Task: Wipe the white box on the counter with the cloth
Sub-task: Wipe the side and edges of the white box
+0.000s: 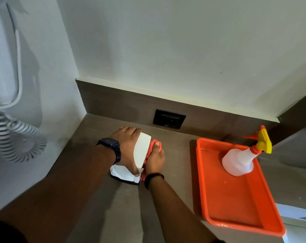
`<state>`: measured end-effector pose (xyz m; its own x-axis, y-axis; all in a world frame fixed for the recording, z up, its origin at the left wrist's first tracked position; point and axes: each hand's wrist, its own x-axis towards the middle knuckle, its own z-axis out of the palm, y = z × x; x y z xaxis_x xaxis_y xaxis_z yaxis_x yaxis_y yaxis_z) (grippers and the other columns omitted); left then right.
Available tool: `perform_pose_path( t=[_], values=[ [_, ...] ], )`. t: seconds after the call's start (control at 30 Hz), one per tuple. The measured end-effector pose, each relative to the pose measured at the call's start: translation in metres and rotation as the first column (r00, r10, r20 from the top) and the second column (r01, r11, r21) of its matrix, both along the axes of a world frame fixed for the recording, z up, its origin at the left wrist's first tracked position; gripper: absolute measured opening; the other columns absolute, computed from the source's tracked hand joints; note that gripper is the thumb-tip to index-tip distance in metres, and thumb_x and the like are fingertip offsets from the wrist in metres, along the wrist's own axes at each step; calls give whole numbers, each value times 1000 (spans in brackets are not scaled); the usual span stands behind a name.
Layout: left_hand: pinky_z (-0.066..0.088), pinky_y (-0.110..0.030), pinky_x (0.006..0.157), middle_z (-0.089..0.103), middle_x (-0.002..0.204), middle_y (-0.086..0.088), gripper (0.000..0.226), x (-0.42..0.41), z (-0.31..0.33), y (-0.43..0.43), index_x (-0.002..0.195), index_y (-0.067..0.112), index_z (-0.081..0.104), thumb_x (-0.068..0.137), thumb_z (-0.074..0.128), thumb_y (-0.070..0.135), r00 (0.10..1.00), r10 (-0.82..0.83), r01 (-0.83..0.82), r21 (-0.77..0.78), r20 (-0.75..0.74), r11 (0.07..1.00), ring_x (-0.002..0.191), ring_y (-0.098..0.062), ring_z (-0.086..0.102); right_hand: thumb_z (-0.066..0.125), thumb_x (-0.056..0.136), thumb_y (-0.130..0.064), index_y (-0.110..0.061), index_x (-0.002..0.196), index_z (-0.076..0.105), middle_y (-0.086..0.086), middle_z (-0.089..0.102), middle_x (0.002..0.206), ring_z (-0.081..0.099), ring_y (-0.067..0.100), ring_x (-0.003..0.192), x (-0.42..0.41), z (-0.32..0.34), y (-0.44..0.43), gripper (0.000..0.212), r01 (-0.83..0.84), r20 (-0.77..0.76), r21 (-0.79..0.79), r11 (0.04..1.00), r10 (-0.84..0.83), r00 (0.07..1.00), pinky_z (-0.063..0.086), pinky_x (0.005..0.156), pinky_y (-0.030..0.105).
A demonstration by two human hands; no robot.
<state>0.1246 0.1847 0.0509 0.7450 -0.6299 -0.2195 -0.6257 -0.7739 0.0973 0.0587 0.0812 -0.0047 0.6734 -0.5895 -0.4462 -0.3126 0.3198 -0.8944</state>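
Observation:
The white box [142, 151] stands on the brown counter [99, 199], near the back wall. My left hand [126, 146] lies over its top and left side, fingers wrapped around the far end, holding it. An orange-red cloth [151, 146] is pressed flat against the box's right side by my right hand [155, 160], which covers most of the cloth. A dark watch sits on my left wrist and a black band on my right.
An orange tray [236, 204] lies to the right with a white spray bottle [240, 160] standing in it. A black wall socket [169, 118] is set in the backsplash behind the box. A white wall unit with a coiled cord [17, 137] hangs at the left.

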Motion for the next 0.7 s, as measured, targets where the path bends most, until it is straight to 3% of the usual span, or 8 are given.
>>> perform_pose_path(
  t=[0.07,0.13,0.33,0.43,0.5,0.6,0.7],
  values=[
    [33,-43,106,35,141,-3,137,-1,0,-2,137,18,19,26,68,81,1000,-5,5,6,-12,1000,126,-24,32,39,97,-48,-37,92,58,9,65,125,61,28,113,-16,-7,11,22,48,-18,1,999,-48,999,47,106,52],
    [32,-43,107,34,142,-4,137,0,1,-2,139,17,18,30,69,81,1000,-6,6,7,-23,1000,127,-24,31,41,96,-49,-41,92,58,6,63,126,60,27,115,-27,-6,21,19,70,22,4,998,-70,997,47,105,52],
    [32,-43,106,37,138,-3,127,-1,1,-1,136,19,24,34,71,77,1000,-21,21,4,-9,1000,124,-23,33,41,96,-51,-34,108,60,5,66,121,62,25,113,0,13,4,28,-13,101,-126,992,26,995,49,104,51],
    [33,-44,106,34,142,-3,131,0,3,-1,138,19,21,33,74,76,1000,-4,4,17,-25,1000,127,-24,32,40,99,-48,-20,130,56,10,64,130,60,29,119,10,10,-6,45,-30,35,-29,999,31,999,46,108,52],
    [32,-44,107,33,143,-4,134,-1,2,-1,139,19,19,31,74,76,1000,-4,4,13,-15,1000,128,-24,30,40,99,-47,-23,124,59,11,65,128,61,29,117,3,3,-1,40,-10,2,14,1000,10,1000,46,107,52],
    [32,-42,107,33,142,-4,135,-1,1,-1,138,17,18,30,71,77,1000,-10,10,-8,-22,1000,126,-23,30,40,98,-48,-37,94,59,7,67,120,63,24,107,-23,-4,17,23,32,-5,-5,999,-32,999,50,101,49],
    [29,-39,108,34,141,-4,135,0,-1,1,139,16,17,30,67,79,1000,-5,4,-28,-17,1000,126,-23,29,42,95,-49,-32,98,63,6,69,112,64,24,104,-32,1,25,28,38,58,-47,998,-35,998,52,98,52]
  ],
)
